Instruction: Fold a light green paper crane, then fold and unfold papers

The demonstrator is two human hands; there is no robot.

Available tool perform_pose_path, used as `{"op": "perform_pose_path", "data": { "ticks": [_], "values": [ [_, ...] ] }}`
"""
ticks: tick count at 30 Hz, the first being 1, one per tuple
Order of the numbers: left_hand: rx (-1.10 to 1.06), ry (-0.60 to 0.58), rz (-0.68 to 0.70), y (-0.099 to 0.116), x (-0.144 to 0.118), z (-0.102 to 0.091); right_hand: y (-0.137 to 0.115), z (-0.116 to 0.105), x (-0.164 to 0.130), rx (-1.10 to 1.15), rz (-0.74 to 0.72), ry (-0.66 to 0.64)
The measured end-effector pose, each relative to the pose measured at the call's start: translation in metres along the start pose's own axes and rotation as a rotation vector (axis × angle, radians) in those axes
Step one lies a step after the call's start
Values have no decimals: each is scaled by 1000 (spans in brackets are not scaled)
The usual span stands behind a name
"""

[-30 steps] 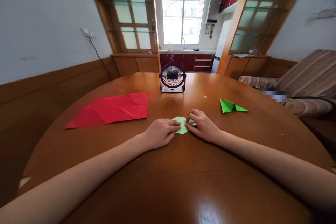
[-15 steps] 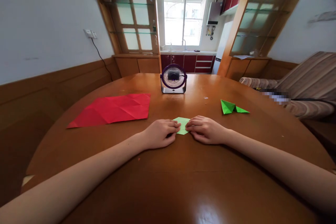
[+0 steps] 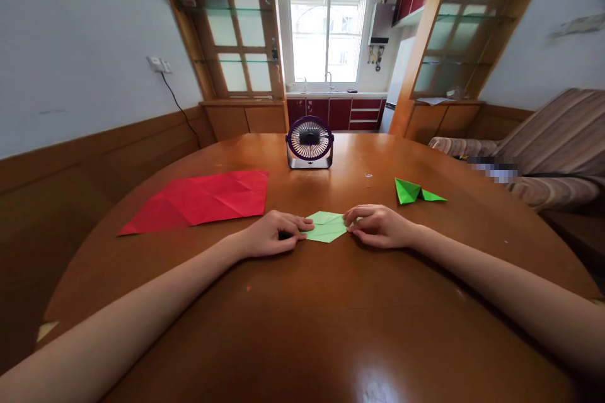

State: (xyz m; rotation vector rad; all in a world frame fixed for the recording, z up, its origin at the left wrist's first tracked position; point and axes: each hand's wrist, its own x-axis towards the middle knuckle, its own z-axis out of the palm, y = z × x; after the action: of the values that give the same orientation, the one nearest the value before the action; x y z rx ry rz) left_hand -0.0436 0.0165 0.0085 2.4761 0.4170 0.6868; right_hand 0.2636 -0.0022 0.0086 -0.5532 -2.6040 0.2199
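Two hands pin one small sheet between them. My left hand (image 3: 271, 234) presses its fingertips on the 9 o'clock corner of the light green paper (image 3: 326, 227), and my right hand (image 3: 378, 227) pinches the 3 o'clock corner, both closed on it. That paper lies flat on the wooden table (image 3: 331, 315), straight ahead of me. I judge a crease is being set; the next move calls for firm, even pressure along the fold without letting the sheet slide. At 10 o'clock lies a creased red sheet (image 3: 203, 198), at 12 a small purple fan (image 3: 309, 141), at 2 a folded dark green piece (image 3: 416, 191).
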Motion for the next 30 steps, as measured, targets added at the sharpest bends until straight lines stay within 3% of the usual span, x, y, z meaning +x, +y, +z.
{"op": "perform_pose_path", "data": {
  "ticks": [9,16,20,27,30],
  "values": [
    [73,48,-55,-1,0,4,1,1,-1,92,93,39],
    [569,-13,166,3,1,5,-1,3,1,103,98,58],
    [717,9,194,2,0,5,-2,4,2,79,93,60],
    [447,254,-16,12,2,8,-9,7,5,-63,91,111],
    [335,307,-115,23,4,9,-12,8,7,-49,121,168]
  ]
}}
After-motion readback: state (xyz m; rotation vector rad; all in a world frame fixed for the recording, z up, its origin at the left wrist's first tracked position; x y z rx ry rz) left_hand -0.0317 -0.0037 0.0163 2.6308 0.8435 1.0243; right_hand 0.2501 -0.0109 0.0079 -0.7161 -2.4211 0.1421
